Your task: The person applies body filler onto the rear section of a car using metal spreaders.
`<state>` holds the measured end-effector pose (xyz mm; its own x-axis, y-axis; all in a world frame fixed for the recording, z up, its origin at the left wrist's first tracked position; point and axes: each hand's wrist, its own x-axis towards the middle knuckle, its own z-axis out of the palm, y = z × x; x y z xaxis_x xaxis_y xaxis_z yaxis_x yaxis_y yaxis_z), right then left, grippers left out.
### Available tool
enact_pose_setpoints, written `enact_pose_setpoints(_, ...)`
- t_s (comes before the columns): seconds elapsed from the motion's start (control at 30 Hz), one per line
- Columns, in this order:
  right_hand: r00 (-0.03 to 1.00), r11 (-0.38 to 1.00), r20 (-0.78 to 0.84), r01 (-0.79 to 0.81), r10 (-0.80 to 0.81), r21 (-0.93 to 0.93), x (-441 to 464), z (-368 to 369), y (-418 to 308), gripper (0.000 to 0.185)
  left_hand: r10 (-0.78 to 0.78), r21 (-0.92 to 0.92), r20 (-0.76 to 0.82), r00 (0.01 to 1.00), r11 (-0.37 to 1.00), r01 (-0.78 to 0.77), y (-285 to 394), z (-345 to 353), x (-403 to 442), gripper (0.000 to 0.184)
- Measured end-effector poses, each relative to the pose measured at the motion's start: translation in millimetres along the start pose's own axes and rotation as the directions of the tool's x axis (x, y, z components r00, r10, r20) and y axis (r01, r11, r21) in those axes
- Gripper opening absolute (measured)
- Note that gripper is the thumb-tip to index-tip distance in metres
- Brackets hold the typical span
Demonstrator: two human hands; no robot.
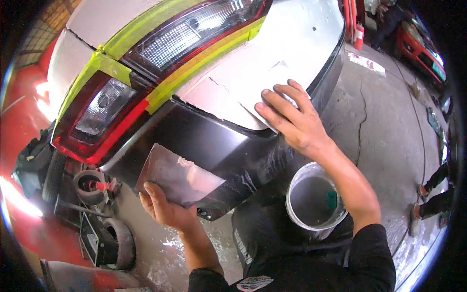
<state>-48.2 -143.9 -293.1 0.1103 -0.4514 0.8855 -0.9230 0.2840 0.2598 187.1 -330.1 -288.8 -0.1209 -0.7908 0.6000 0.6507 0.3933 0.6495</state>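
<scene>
My left hand (168,211) grips the lower edge of a flat rectangular plate (163,170), with the thumb on top; a lump of pinkish paste (199,179) lies on the plate. Over the car's rear corner, my right hand (292,114) presses a thin, pale flat tool (260,117) against the whitish filled panel (219,92). The fingers partly cover the tool. Yellow-green tape (204,61) borders the tail lights (180,41). Below the pale patch is the black bumper (199,136).
A bucket (316,199) of grey liquid with a green item stands below my right forearm. Tyres (119,243) and a stand are at lower left. A fire extinguisher (359,38), a red car (418,51) and a person's legs (435,199) are on the right.
</scene>
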Motion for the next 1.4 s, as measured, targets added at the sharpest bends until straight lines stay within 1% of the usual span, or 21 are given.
enact_pose_setpoints(0.03,1.0,1.0,0.017,-0.001,0.001,0.006,-2.6,-5.3,0.3,0.043,-0.008,-0.016,0.016,1.0,1.0,0.008,-0.7,-1.9,0.4,0.039)
enact_pose_setpoints(0.07,1.0,1.0,-0.004,-0.005,0.005,0.005,-4.1,-9.8,-0.9,0.042,-0.014,-0.032,0.032,0.999,0.999,0.015,-1.8,-3.5,0.9,0.038)
enact_pose_setpoints(0.17,0.994,1.0,-0.104,0.019,-0.018,0.007,3.1,-9.7,-4.4,0.043,-0.009,-0.09,0.092,0.996,0.996,0.017,-4.9,-5.6,2.9,0.036)
enact_pose_setpoints(0.27,0.984,1.0,-0.176,0.022,-0.023,-0.012,29.7,-4.2,-15.8,0.042,-0.005,-0.082,0.043,0.999,0.997,0.009,-1.9,-0.6,2.1,0.036)
enact_pose_setpoints(0.37,0.974,0.998,-0.22,0.059,-0.06,-0.011,46.0,9.1,-16.2,0.041,0.003,-0.004,0.052,0.999,1.0,-0.003,0.3,-2.9,3.0,0.037)
enact_pose_setpoints(0.47,0.969,0.998,-0.236,0.068,-0.068,-0.011,54.3,12.5,-16.0,0.042,0.003,-0.048,0.104,0.995,0.999,0.002,-3.1,-8.4,4.7,0.037)
enact_pose_setpoints(0.5,0.969,0.998,-0.236,0.067,-0.068,-0.01,55.2,12.9,-15.7,0.042,0.009,-0.029,0.082,0.997,1.0,-0.006,-2.7,-7.0,4.1,0.038)
enact_pose_setpoints(0.57,0.974,0.997,-0.215,0.07,-0.072,-0.017,53.9,17.0,-14.1,0.043,0.02,0.011,0.04,0.999,1.0,-0.02,-1.0,-2.3,2.2,0.039)
enact_pose_setpoints(0.67,0.983,0.997,-0.168,0.076,-0.076,-0.008,46.4,19.1,-13.6,0.043,0.02,0.012,0.031,0.999,1.0,-0.02,-1.4,-3.7,1.0,0.04)
enact_pose_setpoints(0.77,0.991,0.997,-0.116,0.069,-0.066,0.019,31.0,17.8,-14.1,0.043,0.011,-0.037,0.009,1.0,0.999,-0.011,-5.4,-5.5,-0.5,0.041)
enact_pose_setpoints(0.87,0.998,0.998,-0.032,0.05,-0.049,0.025,15.3,12.4,-14.0,0.043,0.039,0.028,0.022,0.999,0.999,-0.04,1.0,2.4,0.4,0.042)
enact_pose_setpoints(0.97,0.999,0.999,0.042,0.029,-0.03,0.023,3.7,-0.6,-14.1,0.043,0.036,0.03,0.049,0.998,0.999,-0.037,0.3,-1.1,1.5,0.042)
enact_pose_setpoints(1.07,0.997,1.0,0.081,0.0,-0.002,0.03,-1.7,-21.3,-17.2,0.042,0.033,-0.04,0.139,0.99,0.999,-0.028,-0.3,-2.7,4.3,0.04)
enact_pose_setpoints(1.1,0.996,1.0,0.088,-0.01,0.007,0.029,-2.7,-26.1,-17.0,0.041,0.02,-0.012,0.1,0.995,1.0,-0.019,1.6,-2.0,3.0,0.04)
enact_pose_setpoints(1.17,1.0,1.0,0.002,0.002,-0.002,-0.005,-2.7,-27.4,-13.7,0.041,0.001,0.026,0.026,1.0,1.0,-0.002,4.6,5.9,1.4,0.04)
enact_pose_setpoints(1.23,0.995,0.999,-0.095,0.004,-0.009,-0.046,4.9,-27.2,-10.7,0.043,-0.005,0.004,0.058,0.998,1.0,0.004,3.1,3.8,2.4,0.04)
enact_pose_setpoints(1.27,0.993,0.999,-0.114,0.008,-0.014,-0.054,9.5,-25.6,-8.6,0.043,-0.008,-0.003,0.073,0.997,1.0,0.008,3.1,2.2,2.1,0.04)
enact_pose_setpoints(1.4,0.979,0.996,-0.198,0.026,-0.043,-0.089,27.0,-7.8,9.6,0.045,0.0,0.03,0.049,0.999,1.0,-0.001,5.5,4.7,1.2,0.041)
